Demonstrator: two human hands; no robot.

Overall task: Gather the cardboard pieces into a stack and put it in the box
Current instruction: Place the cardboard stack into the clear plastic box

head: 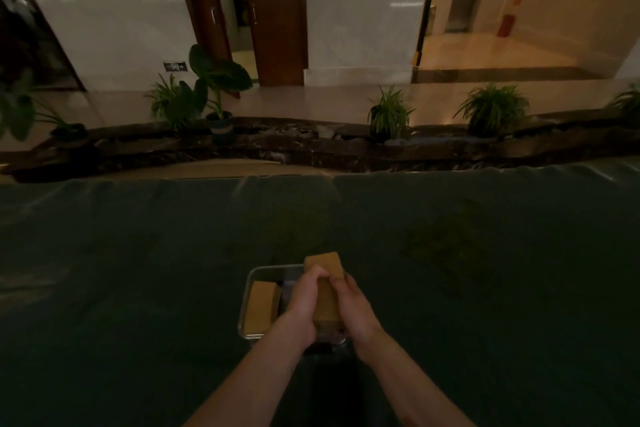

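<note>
A brown stack of cardboard pieces (325, 267) is held between both hands over the right half of a clear plastic box (248, 282) on the dark green cloth. My left hand (304, 302) grips the stack's left side and my right hand (353, 305) grips its right side. The stack's far end sticks out beyond the box's far rim. Another cardboard stack (262, 307) lies flat inside the left half of the box. The bottom of the held stack is hidden by my hands.
The dark green cloth-covered table (138, 270) stretches wide on all sides of the box. Beyond its far edge runs a dark stone ledge (311, 146) with several potted plants (388, 114). Doors and a lit corridor lie further back.
</note>
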